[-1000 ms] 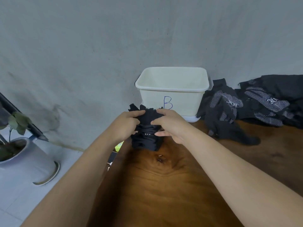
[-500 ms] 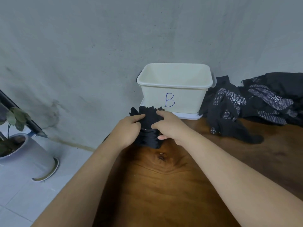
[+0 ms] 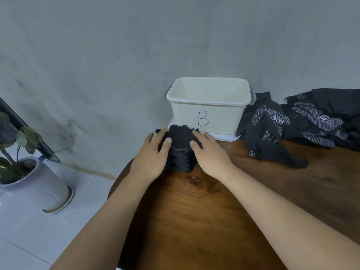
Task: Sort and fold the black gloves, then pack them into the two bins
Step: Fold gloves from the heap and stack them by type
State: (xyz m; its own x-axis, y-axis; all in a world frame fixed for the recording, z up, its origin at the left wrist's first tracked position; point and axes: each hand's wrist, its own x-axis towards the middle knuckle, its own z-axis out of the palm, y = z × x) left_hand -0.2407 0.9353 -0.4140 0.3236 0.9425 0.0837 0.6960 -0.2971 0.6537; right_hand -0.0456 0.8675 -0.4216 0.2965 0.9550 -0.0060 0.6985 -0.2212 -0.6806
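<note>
Pressing in from either side, my left hand (image 3: 153,154) and right hand (image 3: 211,154) have the folded glove bundle (image 3: 181,152) sandwiched between them on the table (image 3: 194,221). The fingers lie fairly straight along its flanks and each thumb rests on top. I read this as a flat squeeze rather than a pinch. The hands are apart only by the width of the bundle.

The bundle's long axis runs straight away from me. Its cuff end is nearest my wrists, and the ragged glove fingertips point at the bin marked B (image 3: 220,121). Those tips sit just in front of the white lid (image 3: 224,137) under the bin, touching it or nearly so; I cannot tell which.

The bin stands directly beyond the bundle and a little to the right, its open mouth higher than the stack. I judge the next move to be a lift up and forward over the near rim, with the bundle kept lengthwise. My right hand is slightly nearer the bin's middle, so it should lead.

The loose gloves (image 3: 272,131) are heaped to the bin's right, well apart from my hands. I can see no second bin.
</note>
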